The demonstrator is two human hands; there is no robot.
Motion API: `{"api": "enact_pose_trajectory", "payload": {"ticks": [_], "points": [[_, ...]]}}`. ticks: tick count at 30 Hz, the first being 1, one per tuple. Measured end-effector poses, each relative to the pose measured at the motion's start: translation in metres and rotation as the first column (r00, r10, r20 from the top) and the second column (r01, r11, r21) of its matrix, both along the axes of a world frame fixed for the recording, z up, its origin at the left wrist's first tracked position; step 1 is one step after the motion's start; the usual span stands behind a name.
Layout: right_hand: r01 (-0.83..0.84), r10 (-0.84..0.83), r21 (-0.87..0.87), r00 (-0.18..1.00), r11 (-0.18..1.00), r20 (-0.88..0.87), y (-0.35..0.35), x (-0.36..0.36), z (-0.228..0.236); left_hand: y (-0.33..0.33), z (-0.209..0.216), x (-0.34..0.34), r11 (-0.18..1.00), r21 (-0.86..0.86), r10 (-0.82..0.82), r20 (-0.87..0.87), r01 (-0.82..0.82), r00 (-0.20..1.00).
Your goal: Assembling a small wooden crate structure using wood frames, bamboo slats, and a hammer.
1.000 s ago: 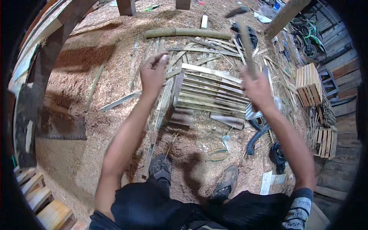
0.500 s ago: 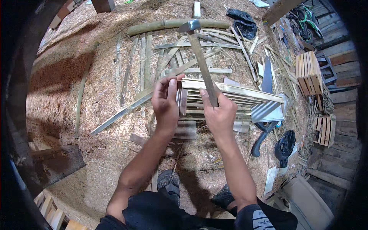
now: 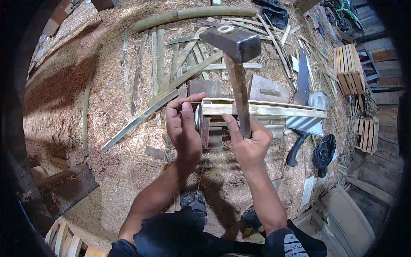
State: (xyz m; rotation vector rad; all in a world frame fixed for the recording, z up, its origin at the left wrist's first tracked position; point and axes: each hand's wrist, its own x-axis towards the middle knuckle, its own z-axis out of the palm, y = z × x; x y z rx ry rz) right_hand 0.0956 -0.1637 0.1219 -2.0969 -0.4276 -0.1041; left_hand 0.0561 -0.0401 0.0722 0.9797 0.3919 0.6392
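My right hand (image 3: 251, 143) is wrapped round the wooden handle of a hammer (image 3: 237, 81), its dark metal head raised and tilted toward me. The same hand's thumb and fingers also steady a slatted wooden frame (image 3: 274, 110) made of pale bamboo strips. At the frame's left end, my left hand (image 3: 184, 126) is curled with the thumb up. A thin nail (image 3: 195, 103) seems to run from its thumb and forefinger to the strip's end; it is too fine to make out fully. The fingers behind the frame are partly hidden.
Loose bamboo strips (image 3: 143, 70) and a thick bamboo pole (image 3: 192, 18) lie on the shavings-covered ground ahead. At right are a handsaw (image 3: 303, 77), a black plastic bag (image 3: 324, 154) and slatted crates (image 3: 349, 68). A dark wooden beam (image 3: 68, 186) juts in at left.
The frame has tipped, so its upper strips now face me more edge-on and its lower slats are hidden. The hammer head has swung nearer and looks larger. Both hands keep nearly the same grip.
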Motion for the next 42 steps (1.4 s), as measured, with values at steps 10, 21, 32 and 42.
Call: {"api": "enact_pose_trajectory", "payload": {"ticks": [10, 21, 32, 42], "points": [[0.095, -0.075, 0.237, 0.993, 0.967, -0.089, 0.001, -0.026, -0.012, -0.003, 0.011, -0.013, 0.996, -0.076, -0.042, 0.009, 0.042, 0.999], [0.166, -0.095, 0.377, 0.975, 0.911, -0.201, -0.003, -0.048, -0.017, -0.012, 0.01, -0.027, 0.99, 0.142, -0.024, 0.025, 0.021, 0.999], [0.241, -0.018, 0.53, 0.92, 0.813, -0.391, 0.008, -0.055, -0.009, -0.012, 0.012, -0.032, 0.992, 0.118, -0.033, 0.005, 0.033, 0.999], [0.233, -0.031, 0.536, 0.933, 0.811, -0.358, 0.011, -0.051, -0.007, -0.011, 0.011, -0.029, 0.997, 0.072, 0.007, 0.063, -0.011, 0.998]]}}
